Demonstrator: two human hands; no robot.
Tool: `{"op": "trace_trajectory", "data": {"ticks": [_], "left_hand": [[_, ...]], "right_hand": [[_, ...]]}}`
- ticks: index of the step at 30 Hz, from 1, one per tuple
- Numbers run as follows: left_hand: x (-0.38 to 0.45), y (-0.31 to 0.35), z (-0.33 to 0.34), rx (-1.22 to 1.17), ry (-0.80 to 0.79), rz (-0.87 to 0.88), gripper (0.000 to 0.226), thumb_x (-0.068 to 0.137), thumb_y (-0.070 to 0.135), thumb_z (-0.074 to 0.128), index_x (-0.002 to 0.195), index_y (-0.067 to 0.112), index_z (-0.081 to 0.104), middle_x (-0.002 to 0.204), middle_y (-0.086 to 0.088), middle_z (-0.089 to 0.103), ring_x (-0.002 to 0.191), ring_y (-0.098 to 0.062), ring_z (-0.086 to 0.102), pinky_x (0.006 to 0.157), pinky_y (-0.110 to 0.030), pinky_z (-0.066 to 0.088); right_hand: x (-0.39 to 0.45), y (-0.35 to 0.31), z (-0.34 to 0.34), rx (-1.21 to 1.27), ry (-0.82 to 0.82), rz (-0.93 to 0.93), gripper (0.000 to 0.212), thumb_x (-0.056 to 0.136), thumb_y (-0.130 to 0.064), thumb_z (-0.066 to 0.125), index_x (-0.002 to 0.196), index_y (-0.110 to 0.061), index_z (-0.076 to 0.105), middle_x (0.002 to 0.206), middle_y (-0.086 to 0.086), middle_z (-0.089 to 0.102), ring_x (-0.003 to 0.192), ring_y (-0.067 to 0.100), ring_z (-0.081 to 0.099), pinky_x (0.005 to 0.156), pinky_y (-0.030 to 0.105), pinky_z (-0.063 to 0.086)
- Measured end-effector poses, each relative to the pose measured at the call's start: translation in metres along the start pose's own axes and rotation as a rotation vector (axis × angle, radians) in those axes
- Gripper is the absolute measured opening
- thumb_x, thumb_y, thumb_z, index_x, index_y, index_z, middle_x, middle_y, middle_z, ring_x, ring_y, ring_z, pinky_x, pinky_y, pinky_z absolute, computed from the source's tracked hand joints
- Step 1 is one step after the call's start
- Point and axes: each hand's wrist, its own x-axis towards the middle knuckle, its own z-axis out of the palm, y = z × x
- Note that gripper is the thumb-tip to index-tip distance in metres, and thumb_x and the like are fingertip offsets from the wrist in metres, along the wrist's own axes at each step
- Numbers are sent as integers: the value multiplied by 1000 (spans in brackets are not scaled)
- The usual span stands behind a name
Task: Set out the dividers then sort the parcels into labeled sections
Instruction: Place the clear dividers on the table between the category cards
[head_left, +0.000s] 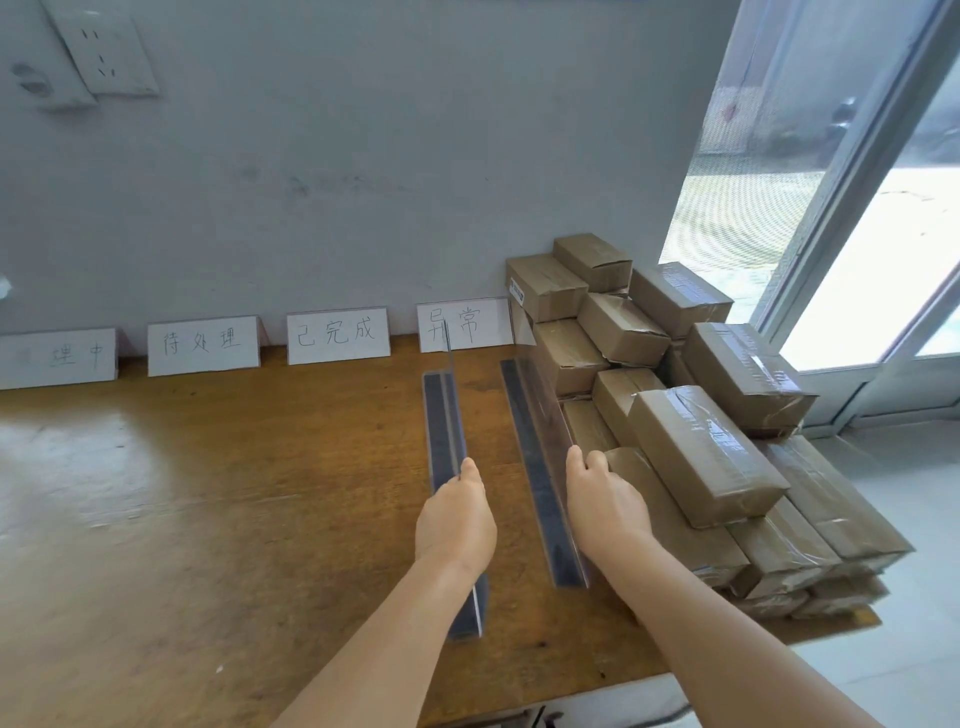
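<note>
Dividers stand on the desk (208, 493): the left hand (457, 512) pinches one clear divider (447, 431), and the right hand (602, 499) grips another (540, 447). Parcels (701, 452) are stacked just right of the second, below the labels (337, 335).

Wooden table (208, 519) bearing four label cards (202, 345) standing along the wall, two clear dividers (445, 431) lying upright, brown parcels (701, 452) sitting stacked at right

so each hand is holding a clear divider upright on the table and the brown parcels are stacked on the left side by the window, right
Not quite: the parcels are stacked on the right side of the table, by the window, not the left. The rest holds: in the head view the left hand grips one clear divider and the right hand grips the other divider, both upright.
</note>
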Motion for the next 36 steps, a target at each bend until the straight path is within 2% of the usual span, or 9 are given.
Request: {"op": "trace_trajectory", "data": {"ticks": [3,6,9,15,19,24,26,31,36], "left_hand": [[1,-2,1,-24,6,-7,58,100,5,39,154,16,20,106,-3,68,86,-17,67,71,-29,58],[1,-4,1,-37,11,-8,56,101,8,39,154,17,20,108,-2,68,89,-17,66,71,-27,56],[3,-7,2,-45,19,-13,57,101,8,37,154,18,19,110,-1,67,88,-15,65,70,-25,56],[3,-9,2,-70,34,0,55,102,14,39,154,18,20,106,3,68,86,-12,65,73,-24,57],[5,-9,4,-64,52,-10,55,103,17,39,154,18,19,114,2,66,90,-12,65,74,-23,56],[3,-7,3,-50,46,0,53,104,19,37,154,18,20,122,1,63,97,-13,65,77,-23,54],[4,-8,3,-49,46,-8,52,104,20,35,154,17,19,126,0,61,102,-15,63,78,-24,52],[4,-17,1,-91,0,38,50,105,24,30,154,17,19,133,-5,58,114,-20,59,89,-32,50],[2,-28,-3,-145,-34,69,49,106,24,26,154,20,17,144,-5,49,127,-21,51,99,-32,44]], "right_hand": [[9,1,-1,-33,5,-16,67,91,-5,58,147,-5,22,132,12,44,106,25,59,69,28,45],[19,1,-3,-54,7,-22,71,91,-4,58,149,-4,17,131,13,43,104,25,59,68,28,45],[28,0,-5,-76,-3,-16,74,90,-2,58,150,-3,13,135,14,40,110,26,56,73,29,46],[32,-4,-5,-64,4,-3,60,94,-8,56,144,-2,24,128,13,45,110,25,55,75,28,48],[28,-3,-4,-96,12,5,60,95,-11,55,145,0,23,133,16,43,118,27,49,86,29,48],[19,-8,-7,-125,44,-5,63,95,-7,50,147,5,16,142,19,36,128,31,38,102,32,38],[16,-14,-8,-94,58,-24,63,96,-8,48,149,3,15,144,18,34,131,31,34,104,32,35],[3,-38,-1,86,67,-152,60,102,-30,44,152,-11,17,151,8,31,139,27,29,111,34,32],[-10,-61,7,222,-22,-221,55,104,-28,38,154,-18,15,154,1,26,140,23,24,108,35,35]]}}
